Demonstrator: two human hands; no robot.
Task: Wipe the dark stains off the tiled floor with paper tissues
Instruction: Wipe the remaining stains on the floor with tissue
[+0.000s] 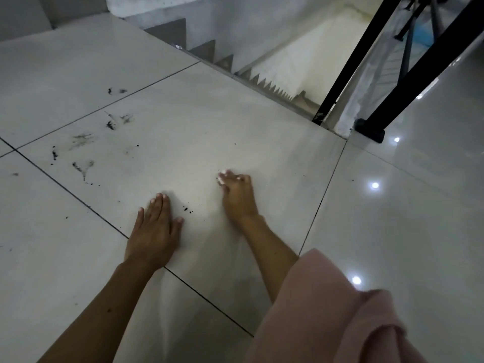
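A left hand [154,226] lies flat with straight fingers on the pale tiled floor [262,142]; the right hand [237,191] pinches a small white tissue [222,178] against it. The dark stains [81,153] sit well apart to the left, so loose specks [187,209] between the hands could smear if dragged.

I see a dim, grey picture. Small round lamp spots [375,185] shine as white glare on the glossy floor [406,231] at the right. Soft shadows lie under my arms. My right hand [237,191] looks blurry, as if smeared. Straight lines bend near the edges. The far stairs [262,82] look soft and fuzzy.
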